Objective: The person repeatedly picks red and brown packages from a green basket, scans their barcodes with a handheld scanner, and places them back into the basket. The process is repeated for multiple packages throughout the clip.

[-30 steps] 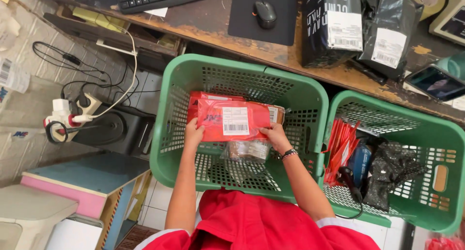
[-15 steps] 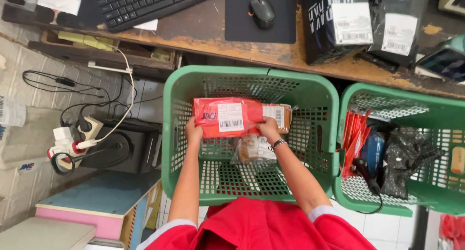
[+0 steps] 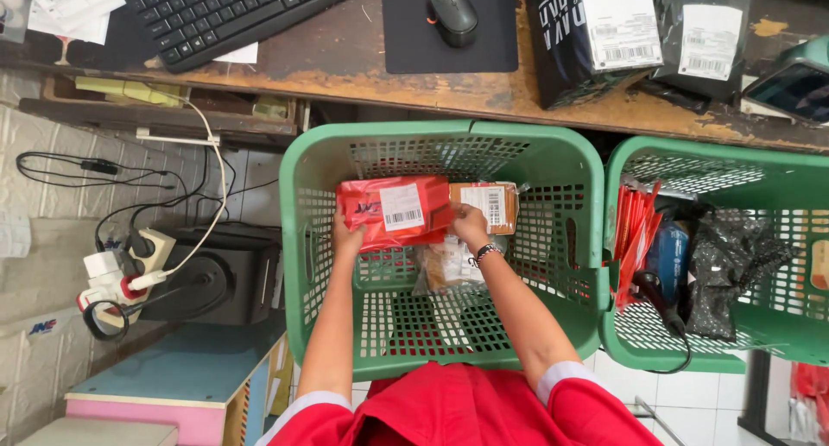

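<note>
Both my hands reach into a green plastic basket (image 3: 449, 139) below the desk. My left hand (image 3: 347, 237) grips the left edge of a red plastic parcel (image 3: 393, 211) with a white barcode label. My right hand (image 3: 471, 227), with a bracelet on the wrist, holds the parcel's right edge, next to a brown parcel (image 3: 488, 204) with a white label. A clear plastic packet (image 3: 445, 265) lies under my right wrist on the basket's bottom.
A second green basket (image 3: 717, 157) at right holds red envelopes, black bags and a blue item. The wooden desk (image 3: 345, 62) above carries a keyboard (image 3: 233, 10), mouse (image 3: 452, 16) on a black pad, and black parcels (image 3: 596, 31). A power strip (image 3: 121, 269) and cables lie left.
The red parcel and my hands stay at about the same place in the basket. The brown parcel now shows more to the right of the red one. The camera view shifted slightly downward.
</note>
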